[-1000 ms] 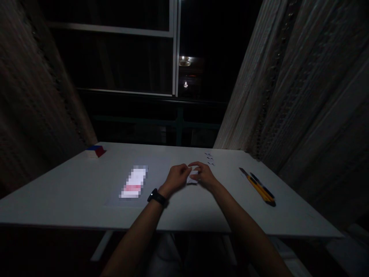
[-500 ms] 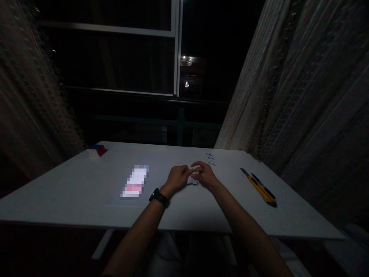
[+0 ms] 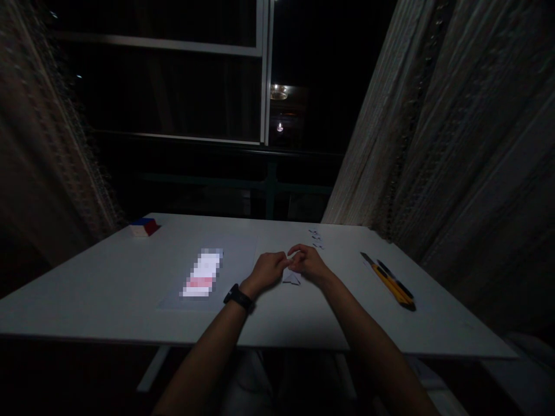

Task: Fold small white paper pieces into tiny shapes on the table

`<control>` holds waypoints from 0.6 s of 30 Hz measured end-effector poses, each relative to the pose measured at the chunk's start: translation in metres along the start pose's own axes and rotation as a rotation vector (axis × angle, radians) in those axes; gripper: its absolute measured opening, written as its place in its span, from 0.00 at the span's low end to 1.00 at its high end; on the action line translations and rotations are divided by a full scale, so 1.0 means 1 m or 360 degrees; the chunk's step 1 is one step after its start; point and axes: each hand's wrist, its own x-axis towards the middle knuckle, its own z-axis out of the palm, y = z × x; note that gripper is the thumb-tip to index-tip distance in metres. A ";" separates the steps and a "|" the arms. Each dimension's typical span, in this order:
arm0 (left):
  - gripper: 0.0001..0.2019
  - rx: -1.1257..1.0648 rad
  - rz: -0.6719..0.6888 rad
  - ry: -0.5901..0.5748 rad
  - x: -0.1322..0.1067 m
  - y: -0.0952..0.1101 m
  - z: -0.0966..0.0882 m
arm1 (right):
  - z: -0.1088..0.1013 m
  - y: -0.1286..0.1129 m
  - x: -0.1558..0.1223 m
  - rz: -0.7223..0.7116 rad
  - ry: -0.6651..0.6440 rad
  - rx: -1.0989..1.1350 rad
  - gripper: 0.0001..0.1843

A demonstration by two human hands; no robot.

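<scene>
Both hands meet at the middle of the white table (image 3: 108, 289), the left hand (image 3: 266, 270) and right hand (image 3: 310, 264) pinched fingertip to fingertip on a small folded paper (image 3: 291, 279) resting just beneath them. A yellow utility knife (image 3: 387, 281) lies well off to the right.

Dim room in a home, by the look of it: a tall window (image 3: 264, 69) showing black glass, heavy curtains (image 3: 455, 144) hanging on both sides, a plain white table (image 3: 303, 318) set before it, a colourful puzzle cube (image 3: 143, 226) on its far corner.
</scene>
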 end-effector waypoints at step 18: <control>0.22 -0.0742 -0.0593 0.0420 0.010 -0.014 0.001 | 0.008 0.001 -0.006 -0.0192 0.0080 -0.0212 0.17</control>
